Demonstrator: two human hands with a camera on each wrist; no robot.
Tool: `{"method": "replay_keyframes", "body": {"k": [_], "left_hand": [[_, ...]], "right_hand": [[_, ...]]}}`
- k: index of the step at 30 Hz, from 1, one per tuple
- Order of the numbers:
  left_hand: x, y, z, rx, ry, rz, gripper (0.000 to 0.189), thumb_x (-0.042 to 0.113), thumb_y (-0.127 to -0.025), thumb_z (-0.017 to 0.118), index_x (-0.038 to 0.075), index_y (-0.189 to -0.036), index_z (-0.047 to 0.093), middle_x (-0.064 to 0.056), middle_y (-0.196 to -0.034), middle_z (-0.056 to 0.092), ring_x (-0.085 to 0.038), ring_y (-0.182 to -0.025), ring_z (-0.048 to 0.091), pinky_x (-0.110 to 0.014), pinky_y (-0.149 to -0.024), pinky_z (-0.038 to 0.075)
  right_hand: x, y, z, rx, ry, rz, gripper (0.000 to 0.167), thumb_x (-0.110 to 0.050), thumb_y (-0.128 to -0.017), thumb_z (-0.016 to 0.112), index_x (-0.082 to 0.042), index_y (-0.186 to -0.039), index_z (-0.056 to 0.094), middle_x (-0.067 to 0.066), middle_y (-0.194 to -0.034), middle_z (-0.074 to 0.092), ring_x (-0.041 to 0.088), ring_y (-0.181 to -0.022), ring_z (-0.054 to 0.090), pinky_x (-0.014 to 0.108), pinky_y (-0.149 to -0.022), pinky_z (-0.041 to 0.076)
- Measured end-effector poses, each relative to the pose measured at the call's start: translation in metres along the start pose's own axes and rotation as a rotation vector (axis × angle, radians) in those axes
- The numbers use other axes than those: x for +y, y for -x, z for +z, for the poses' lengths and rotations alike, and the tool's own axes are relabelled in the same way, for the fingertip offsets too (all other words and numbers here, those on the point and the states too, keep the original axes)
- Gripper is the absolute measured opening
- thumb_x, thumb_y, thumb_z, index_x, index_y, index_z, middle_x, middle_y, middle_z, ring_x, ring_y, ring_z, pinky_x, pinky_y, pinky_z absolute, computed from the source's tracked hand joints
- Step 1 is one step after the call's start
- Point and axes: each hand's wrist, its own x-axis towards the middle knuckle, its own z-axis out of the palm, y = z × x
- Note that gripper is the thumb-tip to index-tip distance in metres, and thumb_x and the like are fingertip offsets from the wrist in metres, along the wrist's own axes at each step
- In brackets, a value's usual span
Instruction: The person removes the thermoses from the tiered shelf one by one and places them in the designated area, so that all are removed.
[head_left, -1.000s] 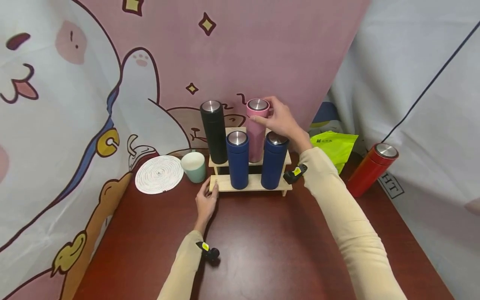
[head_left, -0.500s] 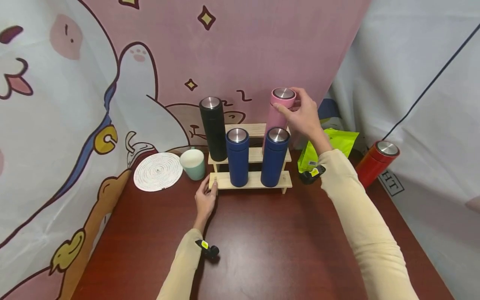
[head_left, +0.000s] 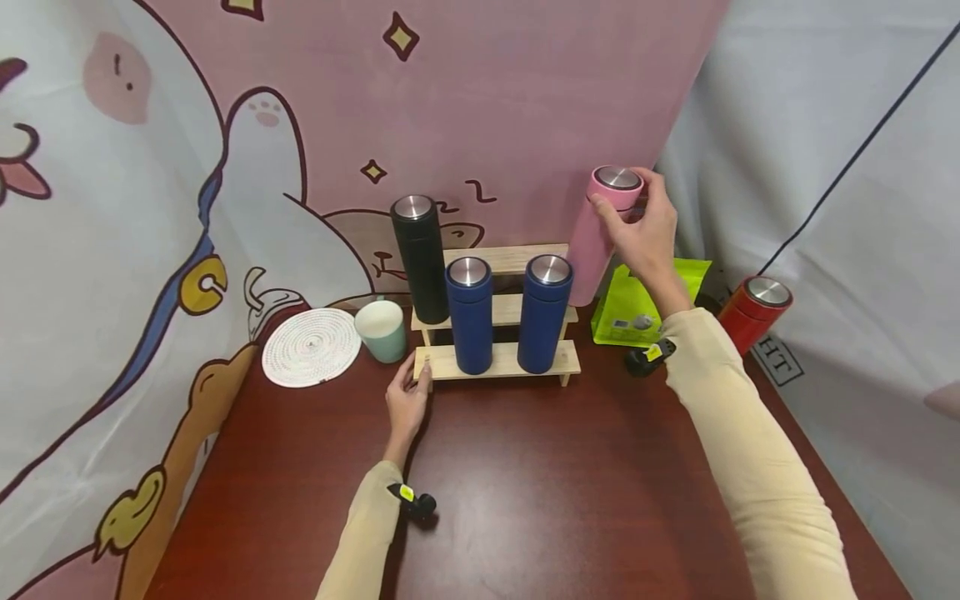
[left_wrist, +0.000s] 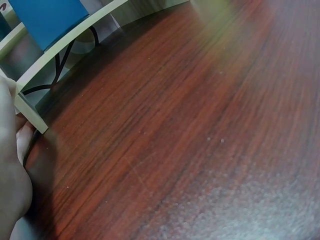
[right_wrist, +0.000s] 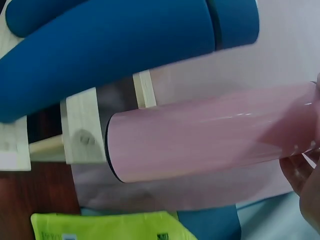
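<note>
Flask (head_left: 592,242), pink, beside rack's (head_left: 507,310) right edge

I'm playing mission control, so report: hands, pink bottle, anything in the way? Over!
Left hand gripping left end of wooden stand. Right hand holding pink bottle near its top, at stand's right end. Green bag close by, might get in the way.

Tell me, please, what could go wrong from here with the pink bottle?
The right hand grips the pink bottle near its top, so it may swing or slip. Its lower end is close to the rack; a bump might topple the nearer blue bottle standing there.
</note>
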Motion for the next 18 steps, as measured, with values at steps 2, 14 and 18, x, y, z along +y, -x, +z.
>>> {"method": "replay_keyframes", "body": {"k": [2,14,18], "left_hand": [[0.001,0.001,0.0,0.006,-0.004,-0.005,0.044,0.012,-0.097,0.069,0.0,-0.139,0.06,-0.023,-0.132,0.065,-0.031,-0.12,0.064,-0.037,-0.094,0.057],[-0.002,0.0,-0.003,-0.016,0.043,-0.01,0.045,0.011,-0.096,0.07,-0.001,-0.138,0.06,-0.024,-0.128,0.067,-0.032,-0.115,0.066,-0.012,-0.083,0.052],[-0.003,-0.001,-0.002,-0.014,0.057,-0.01,0.045,0.01,-0.096,0.07,-0.002,-0.138,0.06,-0.025,-0.125,0.069,-0.026,-0.106,0.069,-0.01,-0.08,0.053]], "right_hand": [[0.003,0.001,-0.006,0.005,-0.004,0.002,0.059,-0.039,-0.089,0.074,-0.012,-0.138,0.053,0.01,-0.119,0.064,0.006,-0.092,0.053,0.014,-0.078,0.046],[0.017,0.01,-0.043,0.054,0.043,0.022,0.059,-0.037,-0.087,0.076,-0.015,-0.138,0.056,0.003,-0.116,0.064,0.004,-0.094,0.054,0.013,-0.078,0.046],[0.025,0.016,-0.056,0.039,0.05,0.05,0.059,-0.035,-0.088,0.076,-0.014,-0.139,0.054,-0.007,-0.112,0.059,0.004,-0.095,0.052,0.013,-0.078,0.046]]}}
